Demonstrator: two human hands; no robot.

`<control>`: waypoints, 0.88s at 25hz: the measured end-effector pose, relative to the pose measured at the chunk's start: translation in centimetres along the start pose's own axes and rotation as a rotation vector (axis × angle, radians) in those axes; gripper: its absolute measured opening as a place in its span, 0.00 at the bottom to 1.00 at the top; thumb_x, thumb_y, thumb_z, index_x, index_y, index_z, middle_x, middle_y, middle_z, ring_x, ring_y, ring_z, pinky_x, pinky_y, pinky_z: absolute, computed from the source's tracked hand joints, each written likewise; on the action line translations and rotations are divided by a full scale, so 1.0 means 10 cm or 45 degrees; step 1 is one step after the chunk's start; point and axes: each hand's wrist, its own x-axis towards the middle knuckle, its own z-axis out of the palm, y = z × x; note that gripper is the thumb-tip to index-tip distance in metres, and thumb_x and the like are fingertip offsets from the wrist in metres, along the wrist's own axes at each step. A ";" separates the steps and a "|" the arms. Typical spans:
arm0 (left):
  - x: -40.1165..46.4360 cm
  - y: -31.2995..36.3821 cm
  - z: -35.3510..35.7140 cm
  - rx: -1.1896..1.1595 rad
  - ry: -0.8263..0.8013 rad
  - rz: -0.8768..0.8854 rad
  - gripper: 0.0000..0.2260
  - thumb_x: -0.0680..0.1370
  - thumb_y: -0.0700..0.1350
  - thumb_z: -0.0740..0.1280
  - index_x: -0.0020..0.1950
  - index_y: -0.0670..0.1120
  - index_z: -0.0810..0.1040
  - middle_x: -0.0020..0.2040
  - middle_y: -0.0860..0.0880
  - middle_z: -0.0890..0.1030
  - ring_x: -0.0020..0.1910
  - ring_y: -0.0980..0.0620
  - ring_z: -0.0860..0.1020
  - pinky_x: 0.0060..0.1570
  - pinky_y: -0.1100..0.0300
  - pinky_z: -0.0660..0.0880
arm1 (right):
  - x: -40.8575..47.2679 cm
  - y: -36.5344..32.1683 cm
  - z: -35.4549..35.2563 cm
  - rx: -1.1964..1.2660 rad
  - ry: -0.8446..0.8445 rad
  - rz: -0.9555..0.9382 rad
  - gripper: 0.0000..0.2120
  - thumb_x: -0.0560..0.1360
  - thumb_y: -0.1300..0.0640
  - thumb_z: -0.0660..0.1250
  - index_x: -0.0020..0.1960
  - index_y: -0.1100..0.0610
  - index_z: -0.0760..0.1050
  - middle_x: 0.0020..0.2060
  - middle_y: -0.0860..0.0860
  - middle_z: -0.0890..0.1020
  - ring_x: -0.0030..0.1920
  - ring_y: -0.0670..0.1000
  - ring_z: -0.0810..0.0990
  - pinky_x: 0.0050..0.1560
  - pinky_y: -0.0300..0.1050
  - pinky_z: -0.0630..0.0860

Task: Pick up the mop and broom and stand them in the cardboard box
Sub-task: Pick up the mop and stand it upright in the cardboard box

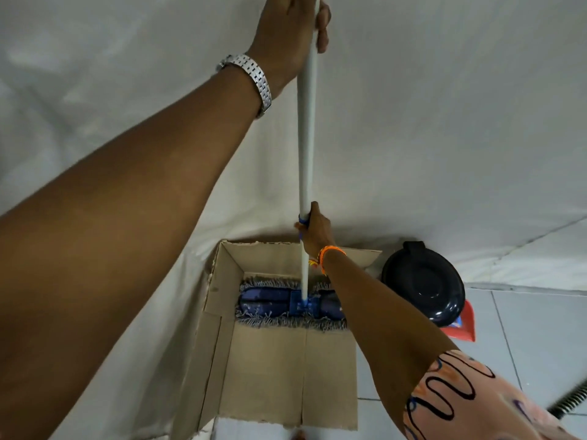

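Mop (305,160) upright, blue fringed head down flat on the floor of the cardboard box (270,369), against its far wall. Left hand (293,27) wrapped around upper end of white handle; right hand (314,228) clamped on handle lower down, just above box rim. Black round lid (424,282) and red dustpan (465,325) lie right of box. Broom bristles (570,400) at bottom-right edge, on tiled floor (524,328).

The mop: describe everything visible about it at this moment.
The mop has a long pale handle, standing nearly upright, and a flat blue head with grey fringe. The head lies on the floor of the open cardboard box, at its far end. The left hand grips the handle near the top; the right hand grips it lower down, at a blue collar.
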 end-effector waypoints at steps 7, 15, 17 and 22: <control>0.20 0.02 0.08 0.003 0.182 -0.078 0.11 0.83 0.52 0.59 0.46 0.47 0.71 0.31 0.54 0.75 0.31 0.56 0.76 0.42 0.58 0.78 | 0.01 -0.09 -0.24 -0.071 -0.191 0.085 0.24 0.77 0.57 0.66 0.69 0.59 0.61 0.57 0.60 0.75 0.52 0.61 0.76 0.52 0.50 0.74; -0.33 0.00 0.24 0.623 0.756 0.182 0.30 0.74 0.53 0.72 0.72 0.44 0.69 0.60 0.50 0.80 0.60 0.49 0.76 0.62 0.57 0.73 | -0.54 0.15 -1.32 -0.249 -0.175 0.165 0.26 0.78 0.56 0.66 0.72 0.58 0.59 0.65 0.63 0.73 0.61 0.63 0.75 0.57 0.48 0.72; -0.60 0.08 0.41 0.895 0.781 0.269 0.31 0.76 0.55 0.67 0.75 0.44 0.66 0.68 0.48 0.75 0.68 0.45 0.71 0.68 0.54 0.69 | -0.82 0.34 -1.76 -0.328 -0.154 0.147 0.26 0.78 0.56 0.66 0.71 0.58 0.60 0.64 0.64 0.74 0.61 0.63 0.75 0.58 0.48 0.71; -1.68 0.41 1.84 0.799 0.662 0.180 0.32 0.73 0.45 0.65 0.77 0.44 0.63 0.73 0.45 0.70 0.72 0.42 0.66 0.74 0.50 0.63 | -1.99 1.35 -3.03 -0.453 -0.073 0.166 0.24 0.74 0.55 0.66 0.68 0.57 0.64 0.63 0.63 0.76 0.63 0.63 0.75 0.65 0.55 0.71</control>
